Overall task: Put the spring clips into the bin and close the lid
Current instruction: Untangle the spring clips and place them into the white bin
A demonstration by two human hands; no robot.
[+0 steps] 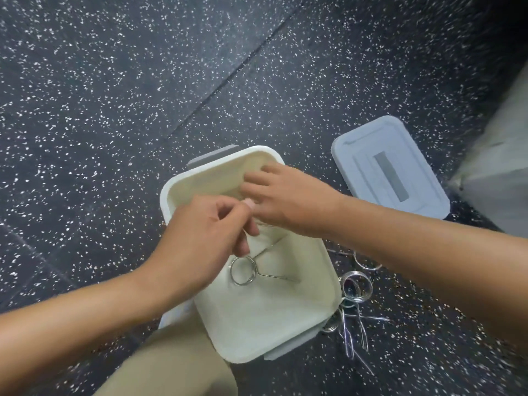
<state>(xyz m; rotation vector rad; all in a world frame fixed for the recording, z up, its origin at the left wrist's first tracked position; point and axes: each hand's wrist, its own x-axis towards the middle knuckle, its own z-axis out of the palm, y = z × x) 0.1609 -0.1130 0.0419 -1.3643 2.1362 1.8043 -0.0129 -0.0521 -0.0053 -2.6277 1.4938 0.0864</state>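
Observation:
A cream bin (pixel 308 318) with grey handles stands open on the speckled floor in front of me. My left hand (pixel 200 238) is over the bin and pinches the handle of a metal spring clip (pixel 243 271), whose coil hangs inside the bin. My right hand (pixel 288 195) reaches across the bin's far half with its fingers spread and nothing in it that I can see. Several more spring clips (pixel 355 287) lie in a loose heap on the floor beside the bin's right wall. The grey lid (pixel 388 167) lies flat on the floor to the right.
The floor (pixel 114 110) is dark rubber with white flecks and a seam running diagonally. A pale block or wall base (pixel 503 172) stands at the right edge beyond the lid. My knee in tan trousers (pixel 177 361) is by the bin's near left corner.

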